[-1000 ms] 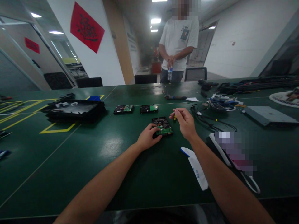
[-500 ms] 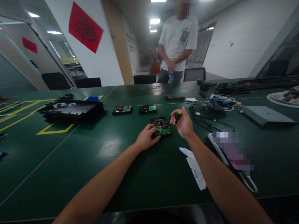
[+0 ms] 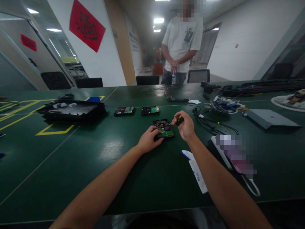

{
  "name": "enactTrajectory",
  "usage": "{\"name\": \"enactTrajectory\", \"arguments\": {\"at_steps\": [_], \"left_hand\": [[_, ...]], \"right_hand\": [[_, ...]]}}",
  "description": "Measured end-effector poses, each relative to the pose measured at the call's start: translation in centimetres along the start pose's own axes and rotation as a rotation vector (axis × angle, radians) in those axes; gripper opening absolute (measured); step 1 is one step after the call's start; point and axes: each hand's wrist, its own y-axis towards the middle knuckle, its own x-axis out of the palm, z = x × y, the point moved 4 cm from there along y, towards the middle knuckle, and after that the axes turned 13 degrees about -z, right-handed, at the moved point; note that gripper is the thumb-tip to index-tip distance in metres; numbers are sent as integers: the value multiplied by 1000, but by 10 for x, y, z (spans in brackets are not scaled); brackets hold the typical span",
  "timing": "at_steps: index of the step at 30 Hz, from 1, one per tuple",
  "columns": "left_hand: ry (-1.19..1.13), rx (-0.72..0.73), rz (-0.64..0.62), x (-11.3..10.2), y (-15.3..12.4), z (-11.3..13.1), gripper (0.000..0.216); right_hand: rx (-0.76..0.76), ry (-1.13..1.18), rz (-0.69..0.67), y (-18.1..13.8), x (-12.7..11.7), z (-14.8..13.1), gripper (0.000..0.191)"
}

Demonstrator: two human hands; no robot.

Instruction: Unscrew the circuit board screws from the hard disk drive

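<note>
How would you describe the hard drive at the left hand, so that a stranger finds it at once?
On the long dark-green table, find the bare left hand. It touches a flat, rectangular black hard drive with a green circuit board. Two similar black-and-green drives lie farther back; only this one is touched.

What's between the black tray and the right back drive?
The left back drive, in the head view, lies between the black tray and the right back drive.

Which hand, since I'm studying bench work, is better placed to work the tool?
Probably the right hand: it holds the tool near the drive, while the left hand holds the drive.
</note>
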Motion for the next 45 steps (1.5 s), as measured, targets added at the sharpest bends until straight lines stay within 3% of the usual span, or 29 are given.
{"name": "enactTrajectory", "arguments": {"at_steps": [6,12,28,36,45], "left_hand": [[-1,-8,-3,0,0,0,38],[-4,1,-10,0,0,1,37],[-7,-10,-20,0,0,-1,38],[-6,-10,-20,-1,-1,0,37],[-22,-2,-8,-1,-1,0,37]], "right_hand": [[21,17,-17,-1,1,-3,42],[37,7,-32,-3,3,-2,62],[-38,-84,15,-1,0,3,31],[3,-27,-36,-1,-4,-1,36],[32,-38,-47,-2,-1,-2,57]]}}
